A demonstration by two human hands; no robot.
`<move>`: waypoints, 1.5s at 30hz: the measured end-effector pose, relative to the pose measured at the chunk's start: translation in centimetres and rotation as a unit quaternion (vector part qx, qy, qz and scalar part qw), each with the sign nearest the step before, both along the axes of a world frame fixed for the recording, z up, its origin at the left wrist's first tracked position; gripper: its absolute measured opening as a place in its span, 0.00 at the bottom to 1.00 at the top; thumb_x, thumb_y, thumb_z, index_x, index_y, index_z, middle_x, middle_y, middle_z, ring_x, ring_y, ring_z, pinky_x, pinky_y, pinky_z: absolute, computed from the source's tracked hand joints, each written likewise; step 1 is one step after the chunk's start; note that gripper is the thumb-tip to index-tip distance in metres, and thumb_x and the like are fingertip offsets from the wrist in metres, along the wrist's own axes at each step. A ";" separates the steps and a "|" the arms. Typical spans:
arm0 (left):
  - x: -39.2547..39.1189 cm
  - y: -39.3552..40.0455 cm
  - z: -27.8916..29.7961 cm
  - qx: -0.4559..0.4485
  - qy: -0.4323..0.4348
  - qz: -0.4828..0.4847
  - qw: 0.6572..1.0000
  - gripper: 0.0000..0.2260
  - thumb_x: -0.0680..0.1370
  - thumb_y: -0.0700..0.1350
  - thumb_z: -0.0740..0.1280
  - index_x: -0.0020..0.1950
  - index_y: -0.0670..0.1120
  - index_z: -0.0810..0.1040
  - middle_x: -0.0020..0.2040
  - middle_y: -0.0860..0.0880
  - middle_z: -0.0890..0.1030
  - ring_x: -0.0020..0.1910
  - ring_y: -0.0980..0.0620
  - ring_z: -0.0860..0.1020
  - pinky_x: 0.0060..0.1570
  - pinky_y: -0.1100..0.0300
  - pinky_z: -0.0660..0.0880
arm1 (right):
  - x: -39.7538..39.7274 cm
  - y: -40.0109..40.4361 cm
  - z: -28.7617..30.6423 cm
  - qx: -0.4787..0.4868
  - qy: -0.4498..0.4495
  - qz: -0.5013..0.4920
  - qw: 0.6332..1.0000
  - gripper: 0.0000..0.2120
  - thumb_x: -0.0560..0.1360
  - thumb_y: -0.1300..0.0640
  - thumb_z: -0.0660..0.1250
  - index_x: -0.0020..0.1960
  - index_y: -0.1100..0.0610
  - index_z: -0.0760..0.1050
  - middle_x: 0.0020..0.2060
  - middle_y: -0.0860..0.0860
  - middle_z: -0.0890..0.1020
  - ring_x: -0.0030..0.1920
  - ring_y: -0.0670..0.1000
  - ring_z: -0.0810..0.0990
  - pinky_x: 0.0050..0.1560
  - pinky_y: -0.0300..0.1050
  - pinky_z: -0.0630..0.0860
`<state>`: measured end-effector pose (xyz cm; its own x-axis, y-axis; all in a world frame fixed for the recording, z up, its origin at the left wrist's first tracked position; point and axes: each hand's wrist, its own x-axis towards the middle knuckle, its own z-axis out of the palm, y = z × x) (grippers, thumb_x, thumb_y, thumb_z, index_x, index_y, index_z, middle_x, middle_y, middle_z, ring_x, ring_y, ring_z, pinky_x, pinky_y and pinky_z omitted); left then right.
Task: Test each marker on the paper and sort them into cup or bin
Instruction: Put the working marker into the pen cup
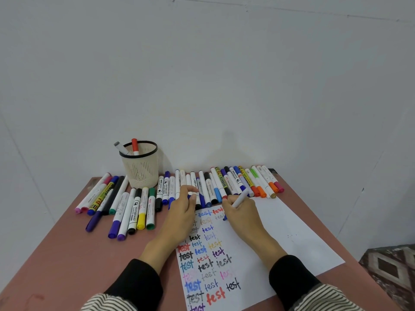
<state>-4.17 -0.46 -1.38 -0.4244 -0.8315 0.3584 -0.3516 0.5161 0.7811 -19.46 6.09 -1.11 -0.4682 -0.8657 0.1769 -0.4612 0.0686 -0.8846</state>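
White cylindrical marker (241, 197) in right hand (241, 212), smooth paper (280, 232)

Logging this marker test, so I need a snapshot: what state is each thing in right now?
Right hand: grips a white marker, blue tip on the paper.
Left hand: pinches a blue cap.
Paper: flat, left part filled with "test" words.
Cup: upright, holding two markers.
Loose markers: capped, lying on the table.
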 end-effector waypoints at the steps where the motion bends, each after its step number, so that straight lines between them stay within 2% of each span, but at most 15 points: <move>1: 0.0 0.2 0.2 0.001 0.001 -0.002 1.000 0.07 0.84 0.47 0.52 0.59 0.51 0.67 0.27 0.53 0.66 0.24 0.61 0.66 0.27 0.69 0.63 | 0.0 0.0 0.0 0.004 -0.009 -0.005 1.000 0.19 0.79 0.59 0.63 0.30 0.56 0.64 0.26 0.51 0.68 0.30 0.48 0.68 0.35 0.41 0.69; 4: 0.0 0.4 0.5 0.006 0.001 -0.005 1.000 0.07 0.84 0.47 0.52 0.59 0.49 0.67 0.28 0.54 0.67 0.24 0.64 0.68 0.27 0.71 0.65 | 0.1 0.1 0.2 -0.004 -0.030 -0.007 1.000 0.20 0.79 0.59 0.63 0.30 0.55 0.65 0.25 0.49 0.68 0.29 0.46 0.68 0.34 0.38 0.70; 7: -0.1 0.5 0.7 0.007 0.002 -0.005 1.000 0.08 0.84 0.47 0.52 0.60 0.48 0.68 0.28 0.54 0.67 0.24 0.63 0.68 0.27 0.71 0.64 | 0.2 0.1 0.2 -0.001 -0.014 -0.004 1.000 0.20 0.80 0.56 0.62 0.30 0.56 0.65 0.26 0.50 0.69 0.29 0.46 0.68 0.35 0.40 0.69; 10: -0.1 0.8 0.9 0.007 0.003 -0.010 1.000 0.07 0.84 0.46 0.53 0.60 0.48 0.67 0.30 0.55 0.67 0.25 0.67 0.70 0.27 0.72 0.65 | 0.1 0.0 0.2 0.004 0.000 -0.019 1.000 0.20 0.81 0.56 0.61 0.30 0.55 0.65 0.25 0.50 0.69 0.28 0.45 0.68 0.33 0.39 0.67; 12: 0.0 0.9 0.8 0.004 0.012 -0.013 1.000 0.06 0.84 0.46 0.53 0.59 0.50 0.67 0.29 0.55 0.67 0.25 0.65 0.70 0.27 0.72 0.65 | 0.0 0.0 0.3 -0.002 -0.012 -0.026 1.000 0.20 0.81 0.55 0.62 0.31 0.56 0.65 0.26 0.50 0.69 0.29 0.46 0.69 0.33 0.38 0.68; 14: 0.1 0.6 0.5 -0.001 0.022 -0.012 1.000 0.05 0.84 0.47 0.54 0.58 0.53 0.67 0.28 0.54 0.66 0.25 0.59 0.66 0.27 0.70 0.65 | -0.2 0.0 0.5 -0.034 -0.056 -0.044 0.997 0.20 0.80 0.55 0.63 0.31 0.57 0.65 0.26 0.50 0.69 0.28 0.45 0.68 0.31 0.33 0.68; 18: 0.2 0.1 0.0 -0.003 0.034 -0.015 0.999 0.05 0.83 0.47 0.56 0.57 0.56 0.67 0.28 0.53 0.65 0.27 0.59 0.63 0.30 0.68 0.65 | -0.8 0.2 1.3 -0.104 -0.125 -0.065 0.985 0.14 0.78 0.55 0.67 0.37 0.60 0.70 0.30 0.50 0.73 0.32 0.44 0.72 0.31 0.28 0.70; 21: 0.1 0.2 0.1 -0.005 0.047 -0.015 0.999 0.06 0.82 0.47 0.59 0.58 0.54 0.67 0.27 0.53 0.65 0.29 0.59 0.66 0.36 0.69 0.68 | -1.1 0.2 1.2 -0.100 -0.157 -0.061 0.981 0.13 0.77 0.51 0.68 0.39 0.58 0.72 0.31 0.49 0.75 0.31 0.44 0.71 0.32 0.34 0.69; 23: 0.1 0.2 0.2 0.006 0.057 -0.014 0.998 0.06 0.81 0.46 0.62 0.57 0.52 0.68 0.28 0.55 0.71 0.30 0.61 0.70 0.37 0.70 0.69 | -1.3 0.1 1.0 -0.091 -0.189 -0.068 0.975 0.11 0.76 0.51 0.69 0.40 0.57 0.74 0.30 0.48 0.75 0.31 0.44 0.71 0.33 0.37 0.68; 26: 0.1 0.1 0.2 0.024 0.057 -0.010 0.998 0.05 0.80 0.47 0.64 0.53 0.51 0.68 0.38 0.51 0.77 0.35 0.62 0.75 0.36 0.71 0.70 | -1.5 0.0 1.3 -0.078 -0.268 -0.087 0.956 0.05 0.77 0.57 0.68 0.44 0.57 0.78 0.32 0.49 0.76 0.32 0.45 0.71 0.32 0.38 0.68; 28: 0.1 0.0 0.2 0.030 0.054 -0.002 0.998 0.05 0.80 0.48 0.64 0.51 0.52 0.68 0.41 0.50 0.78 0.37 0.60 0.76 0.37 0.72 0.71 | -1.7 0.0 1.7 -0.073 -0.306 -0.090 0.945 0.05 0.78 0.60 0.65 0.47 0.58 0.80 0.33 0.52 0.76 0.30 0.46 0.70 0.31 0.38 0.67; 32: 0.2 0.2 0.2 0.006 0.036 -0.001 0.999 0.04 0.82 0.50 0.60 0.52 0.51 0.67 0.38 0.51 0.75 0.33 0.62 0.73 0.36 0.67 0.71 | -1.8 0.0 1.8 -0.075 -0.362 -0.093 0.925 0.08 0.77 0.60 0.65 0.52 0.63 0.80 0.32 0.53 0.77 0.29 0.46 0.71 0.31 0.39 0.68; 35: 0.5 0.2 0.4 -0.029 0.005 0.011 1.000 0.04 0.82 0.52 0.56 0.53 0.52 0.66 0.38 0.51 0.75 0.32 0.60 0.72 0.36 0.59 0.72 | -1.9 0.0 1.8 -0.071 -0.372 -0.080 0.922 0.08 0.77 0.60 0.65 0.53 0.62 0.80 0.34 0.54 0.78 0.31 0.47 0.71 0.33 0.39 0.70; 41: 0.8 0.2 0.5 -0.059 -0.006 0.035 0.998 0.04 0.84 0.49 0.53 0.55 0.50 0.63 0.41 0.49 0.75 0.34 0.53 0.74 0.33 0.59 0.71 | -1.3 -0.2 1.4 -0.087 -0.329 -0.063 0.938 0.06 0.79 0.62 0.63 0.46 0.55 0.77 0.36 0.53 0.78 0.35 0.47 0.74 0.38 0.40 0.74; 45: 0.5 -0.2 0.4 -0.070 -0.001 0.040 0.997 0.04 0.84 0.49 0.53 0.55 0.51 0.64 0.44 0.51 0.75 0.39 0.56 0.74 0.36 0.61 0.72 | -0.6 -0.6 0.8 -0.093 -0.282 -0.069 0.952 0.05 0.79 0.60 0.62 0.47 0.55 0.75 0.37 0.53 0.78 0.37 0.48 0.74 0.39 0.40 0.74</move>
